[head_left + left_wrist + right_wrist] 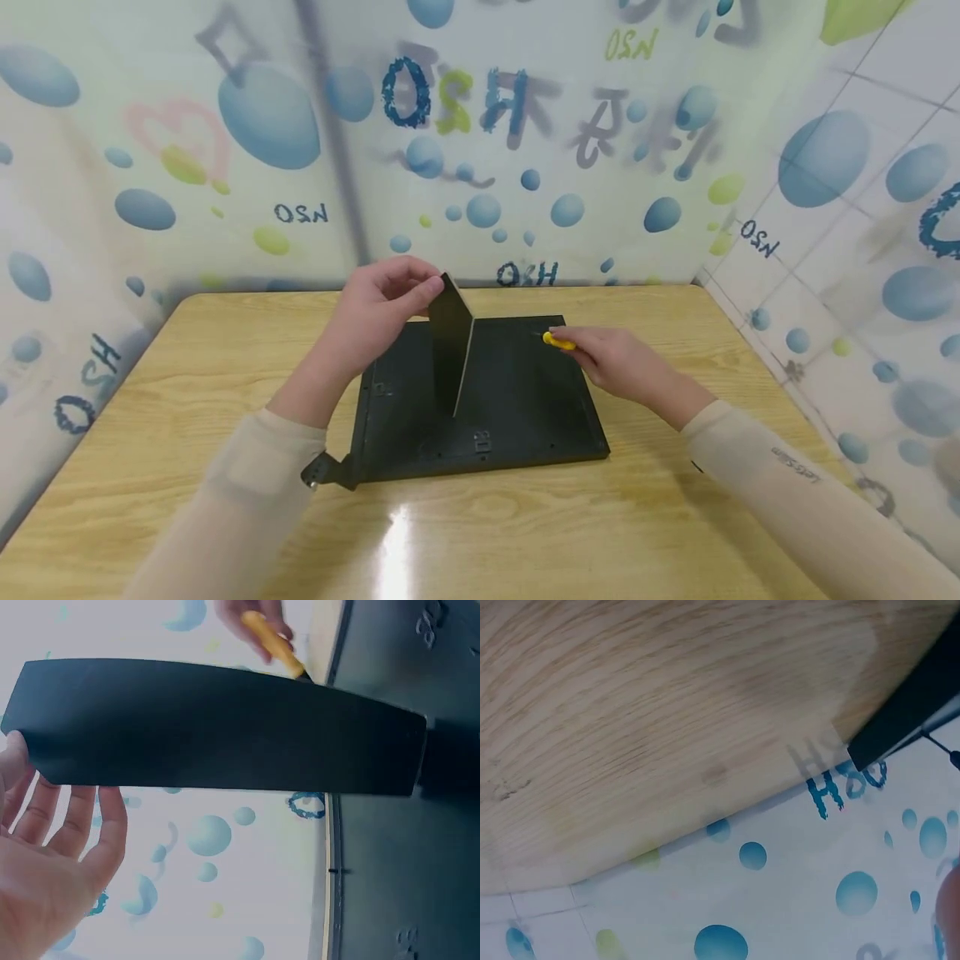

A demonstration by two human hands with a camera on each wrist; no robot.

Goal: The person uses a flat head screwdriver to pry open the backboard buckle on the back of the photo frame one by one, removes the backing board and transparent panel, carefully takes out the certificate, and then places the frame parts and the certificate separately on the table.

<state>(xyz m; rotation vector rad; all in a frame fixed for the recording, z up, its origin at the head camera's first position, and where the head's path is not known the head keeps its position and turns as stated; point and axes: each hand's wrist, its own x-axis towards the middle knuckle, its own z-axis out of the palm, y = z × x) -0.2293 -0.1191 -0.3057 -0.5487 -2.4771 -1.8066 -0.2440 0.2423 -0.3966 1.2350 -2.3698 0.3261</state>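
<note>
A black picture frame (517,392) lies face down, with a long black stand leg (452,350) raised from its back. My left hand (386,304) pinches the leg's free upper end between thumb and fingers. In the left wrist view the leg (225,727) spans most of the picture, its far end at the frame's back (405,877). My right hand (622,358) grips a screwdriver by its yellow handle (560,342); its shaft points at the frame's far right part. The right wrist view catches only the shaft (939,746) near the frame's edge (911,712).
Small metal hangers (482,442) sit along the frame's near and left sides. A short black strap (322,471) pokes out by its near left corner. Beneath is a wooden table (480,533), bordered by a white wall covering (480,175) with blue spots.
</note>
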